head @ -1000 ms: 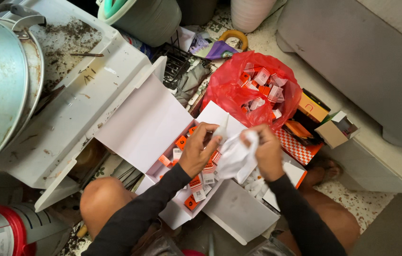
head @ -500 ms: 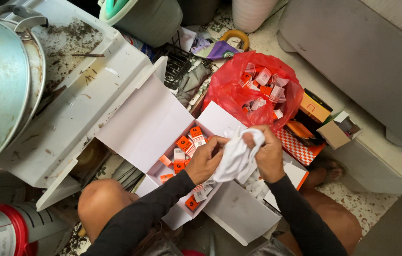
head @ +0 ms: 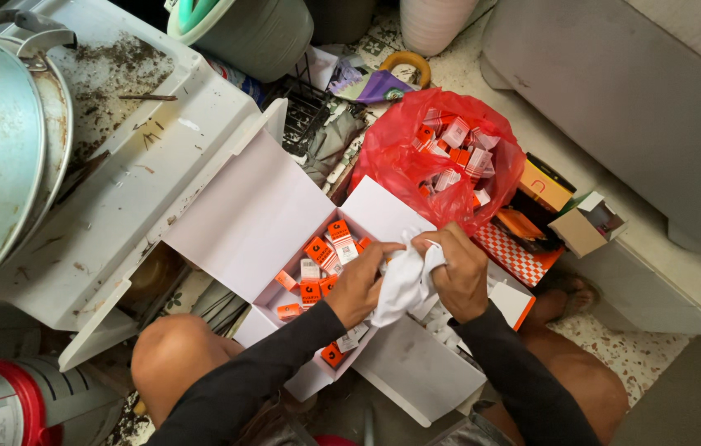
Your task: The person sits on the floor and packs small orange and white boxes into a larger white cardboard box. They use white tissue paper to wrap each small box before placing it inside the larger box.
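My left hand (head: 359,285) and my right hand (head: 455,271) are both closed on a crumpled white cloth (head: 402,282), bunched between them. They hover over an open white cardboard box (head: 260,216) holding several small orange and white packets (head: 327,248). Whatever the cloth wraps is hidden. Behind the box, a red plastic bag (head: 396,157) holds more of the same packets.
A large metal pot (head: 0,149) sits on a dirty white unit (head: 148,157) at left. A grey tub (head: 255,33) and an umbrella handle (head: 407,62) lie at the top. Small cardboard boxes (head: 586,223) stand right of the bag. My knees flank the box.
A small white tube held up in my left hand a second ago is now out of sight. Both hands have lowered and drawn together, bunching the cloth tighter.
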